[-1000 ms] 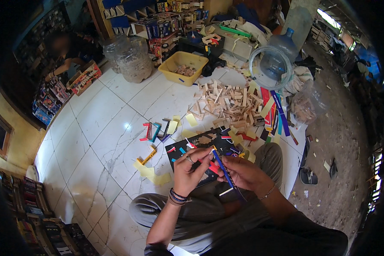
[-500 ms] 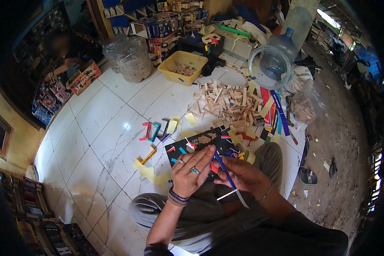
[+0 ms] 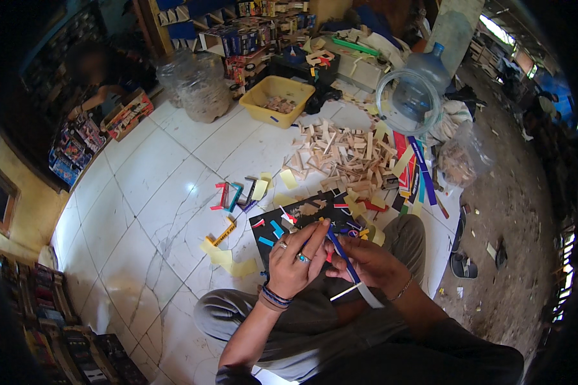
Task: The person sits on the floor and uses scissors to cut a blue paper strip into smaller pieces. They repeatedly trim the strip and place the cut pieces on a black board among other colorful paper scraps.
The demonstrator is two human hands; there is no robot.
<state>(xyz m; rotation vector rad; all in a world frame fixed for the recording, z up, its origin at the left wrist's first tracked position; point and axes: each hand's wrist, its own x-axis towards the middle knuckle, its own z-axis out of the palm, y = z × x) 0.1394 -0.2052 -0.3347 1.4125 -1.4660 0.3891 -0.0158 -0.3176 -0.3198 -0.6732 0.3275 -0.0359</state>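
I sit cross-legged on a white tiled floor. My left hand [image 3: 297,260], with rings and wrist bands, pinches the upper end of a blue strip [image 3: 341,253] with its fingertips. My right hand [image 3: 370,264] grips the same strip lower down, where its white backing tail [image 3: 366,294] sticks out to the right. Both hands hover over a black board [image 3: 302,221] dotted with small red and blue scraps, lying just in front of my knees.
A heap of small wooden pieces [image 3: 347,157] lies beyond the board, with coloured strips [image 3: 414,170] to its right. Farther back stand a yellow tub [image 3: 284,99], a clear jar [image 3: 202,90] and a big water bottle [image 3: 412,96]. Loose coloured pieces [image 3: 237,196] lie at left.
My left fingers have slid up along the blue strip toward its tip. The right hand holds its place with the strip's white tail now showing more.
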